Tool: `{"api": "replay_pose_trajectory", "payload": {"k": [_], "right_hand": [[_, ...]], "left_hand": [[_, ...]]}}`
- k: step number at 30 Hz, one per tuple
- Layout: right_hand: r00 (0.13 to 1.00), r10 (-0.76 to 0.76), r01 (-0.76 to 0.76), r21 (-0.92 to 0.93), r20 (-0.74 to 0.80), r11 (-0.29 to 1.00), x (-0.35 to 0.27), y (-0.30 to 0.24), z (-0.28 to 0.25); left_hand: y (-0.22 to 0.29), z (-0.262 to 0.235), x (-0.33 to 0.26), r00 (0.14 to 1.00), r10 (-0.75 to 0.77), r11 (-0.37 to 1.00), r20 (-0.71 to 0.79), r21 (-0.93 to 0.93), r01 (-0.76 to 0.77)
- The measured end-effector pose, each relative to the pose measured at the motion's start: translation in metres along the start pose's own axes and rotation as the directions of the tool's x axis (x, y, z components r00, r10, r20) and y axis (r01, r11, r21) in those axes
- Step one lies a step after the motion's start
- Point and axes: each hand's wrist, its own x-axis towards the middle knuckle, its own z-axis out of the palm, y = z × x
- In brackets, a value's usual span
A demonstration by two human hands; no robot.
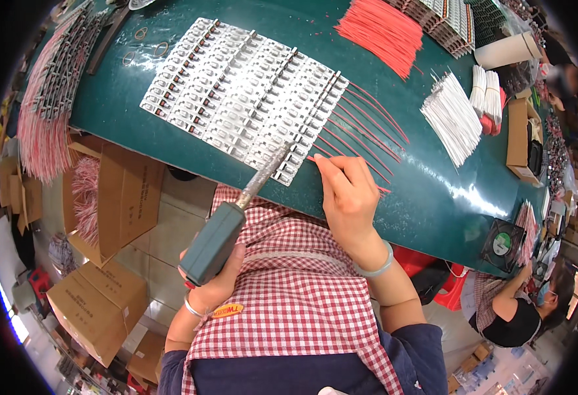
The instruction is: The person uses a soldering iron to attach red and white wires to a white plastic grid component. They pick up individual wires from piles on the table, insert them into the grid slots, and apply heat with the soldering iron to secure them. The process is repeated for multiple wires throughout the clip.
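My left hand (220,284) is wrapped round the dark green body of a soldering gun (214,238). Its metal barrel points up and right, and the end reaches the near right part of a whitish panel of small circuit boards (230,99). At that panel's right edge, my right hand (351,194) pinches a thin red wire (311,158) between thumb and forefinger. Whether the barrel's tip touches this wire is too small to tell. Several other red wires (371,141) run from the same edge out to the right over the green table.
A pile of red wires (381,36) and a pile of white wires (452,118) lie beyond the panel. Wired panels (58,92) hang over the table's left end. Cardboard boxes (128,197) stand left, below the table. Another person (509,313) sits at the right, near a small fan (501,243).
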Motion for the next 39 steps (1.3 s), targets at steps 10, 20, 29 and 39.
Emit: {"api": "replay_pose_trajectory", "payload": {"k": [10, 20, 29, 39], "right_hand": [[0.998, 0.061, -0.060, 0.028, -0.030, 0.998, -0.001, -0.002, 0.008], [0.999, 0.049, -0.049, 0.012, -0.013, 0.999, 0.000, -0.001, 0.007], [0.999, 0.047, -0.047, 0.016, -0.011, 0.999, 0.000, -0.001, 0.007], [0.998, 0.050, -0.049, 0.020, -0.027, 0.999, 0.000, -0.001, 0.008]], "left_hand": [[0.019, 0.007, 0.021, 0.970, 0.222, 0.963, 0.099, 0.134, -0.234], [0.021, 0.011, 0.026, 0.982, 0.157, 0.979, 0.107, 0.116, -0.169], [0.017, 0.010, 0.025, 0.981, 0.165, 0.979, 0.106, 0.103, -0.176], [-0.007, 0.006, 0.006, 0.993, 0.091, 0.994, 0.074, 0.050, -0.095]]}}
